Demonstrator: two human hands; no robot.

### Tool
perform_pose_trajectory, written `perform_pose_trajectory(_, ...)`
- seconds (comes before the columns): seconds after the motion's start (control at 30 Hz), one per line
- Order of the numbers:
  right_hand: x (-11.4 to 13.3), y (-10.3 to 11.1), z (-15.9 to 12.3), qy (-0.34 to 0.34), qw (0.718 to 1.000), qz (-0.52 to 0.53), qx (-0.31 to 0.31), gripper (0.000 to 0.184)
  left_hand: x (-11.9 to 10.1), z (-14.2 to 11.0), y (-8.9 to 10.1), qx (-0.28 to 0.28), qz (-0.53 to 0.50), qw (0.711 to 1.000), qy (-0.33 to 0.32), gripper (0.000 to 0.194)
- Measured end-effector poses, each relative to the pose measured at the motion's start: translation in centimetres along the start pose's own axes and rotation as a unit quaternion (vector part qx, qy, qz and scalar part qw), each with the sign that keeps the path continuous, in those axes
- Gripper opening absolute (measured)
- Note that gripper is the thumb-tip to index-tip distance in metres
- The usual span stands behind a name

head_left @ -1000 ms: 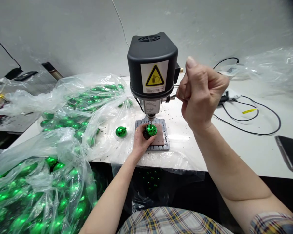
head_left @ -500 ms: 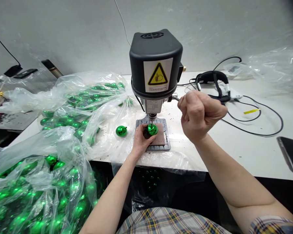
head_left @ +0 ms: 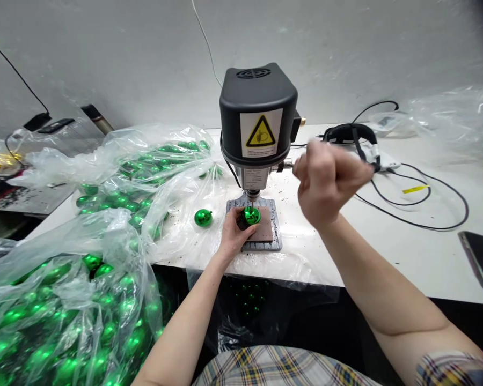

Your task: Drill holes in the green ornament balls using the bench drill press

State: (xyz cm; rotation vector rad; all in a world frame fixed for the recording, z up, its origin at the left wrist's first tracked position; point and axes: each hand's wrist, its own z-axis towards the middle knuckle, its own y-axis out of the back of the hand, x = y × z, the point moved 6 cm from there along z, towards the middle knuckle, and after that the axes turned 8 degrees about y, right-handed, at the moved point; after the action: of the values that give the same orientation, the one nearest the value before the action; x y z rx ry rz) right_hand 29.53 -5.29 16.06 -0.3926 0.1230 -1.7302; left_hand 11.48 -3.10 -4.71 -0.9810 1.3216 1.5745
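Note:
My left hand (head_left: 234, 231) grips a shiny green ball ornament (head_left: 252, 215) from its left side, holding it on the brown board (head_left: 265, 228) of a small bench drill press (head_left: 258, 115). The drill bit comes down right at the ball's top; whether it is inside the ball I cannot tell. My right hand (head_left: 326, 179), somewhat blurred, is closed in a fist at the feed lever on the press's right side, and the fingers hide the lever's end. Another green ball (head_left: 203, 217) lies on clear plastic, left of my left hand.
Clear plastic bags (head_left: 116, 236) full of green balls fill the left side. A black-and-white headset (head_left: 352, 139) and looping cable lie behind my right hand. A phone (head_left: 481, 260) rests at the table's right edge. Dark shavings dot the white table (head_left: 386, 252).
The whole view has shifted slightly, so the press sits a little lower in the picture. My right fist is now motion-blurred at the lever. The left hand still holds the ball under the bit.

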Motion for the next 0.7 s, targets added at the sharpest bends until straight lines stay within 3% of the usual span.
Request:
perform_pose_trajectory(0.1,-2.5,-1.3,2.8,-0.145,0.989,0.007,-0.001,0.051,-1.2,-1.5,0.7,-0.050,0.027,0.998,0.003,0.047)
perform_pose_trajectory(0.2,-4.2,-2.1,4.0,-0.217,0.975,0.025,0.030,0.050,-3.1,-6.0,1.6,-0.088,0.098,0.990,-0.045,0.048)
perform_pose_trajectory(0.3,-4.6,-2.1,4.0,-0.220,0.974,0.046,0.027,0.048,-4.5,-12.0,0.7,0.008,0.187,0.965,-0.182,0.051)
perform_pose_trajectory(0.4,-4.4,-1.9,3.6,-0.221,0.974,0.053,-0.010,0.048,-3.7,-16.3,-0.3,0.082,0.316,0.905,-0.273,0.053)
perform_pose_trajectory(0.47,-4.2,-1.8,3.6,-0.216,0.975,0.054,-0.024,0.049,-2.9,-16.8,0.1,0.063,0.344,0.893,-0.284,0.058)
perform_pose_trajectory(0.57,-4.0,-1.9,3.6,-0.206,0.976,0.059,-0.033,0.049,-3.0,-15.2,1.7,-0.010,0.295,0.910,-0.292,0.067)
perform_pose_trajectory(0.63,-4.0,-1.8,3.6,-0.202,0.977,0.057,-0.031,0.047,-3.6,-13.9,2.3,-0.014,0.274,0.910,-0.311,0.055)
perform_pose_trajectory(0.7,-4.0,-1.8,3.6,-0.195,0.979,0.052,-0.027,0.047,-4.3,-13.0,2.1,0.025,0.291,0.895,-0.337,0.039)
